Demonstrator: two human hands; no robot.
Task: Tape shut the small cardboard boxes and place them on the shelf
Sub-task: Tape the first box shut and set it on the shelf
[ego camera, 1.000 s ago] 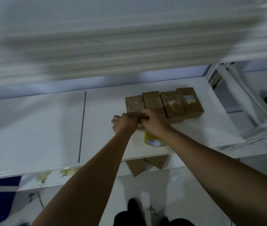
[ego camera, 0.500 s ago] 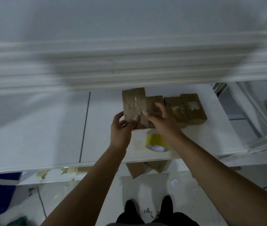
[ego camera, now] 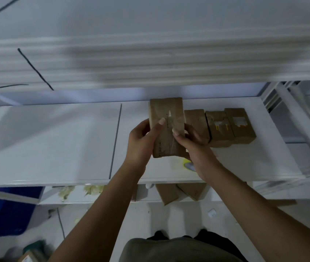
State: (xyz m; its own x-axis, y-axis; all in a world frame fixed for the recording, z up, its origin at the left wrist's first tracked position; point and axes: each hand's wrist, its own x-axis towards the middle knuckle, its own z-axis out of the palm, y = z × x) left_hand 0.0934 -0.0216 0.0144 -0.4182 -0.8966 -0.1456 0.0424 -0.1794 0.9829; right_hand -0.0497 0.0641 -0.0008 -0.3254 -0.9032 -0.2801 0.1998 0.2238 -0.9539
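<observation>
Both hands hold one small cardboard box (ego camera: 166, 118) over the middle of the white shelf (ego camera: 55, 140). The left hand (ego camera: 142, 140) grips the box's left side, its thumb laid across the upper face. The right hand (ego camera: 194, 146) grips the right side, with its thumb pressing on that same face. The box's long face is turned up towards the camera, and glossy tape runs down it. Whether its lower end touches the shelf cannot be told.

Just to the right, a row of three boxes (ego camera: 219, 129) stands side by side near the shelf's back right corner. A yellow roll of tape (ego camera: 187, 164) lies near the front edge, mostly hidden under the right wrist. Below the front edge, two more boxes (ego camera: 167, 193) lie on a lower shelf (ego camera: 146, 192).
</observation>
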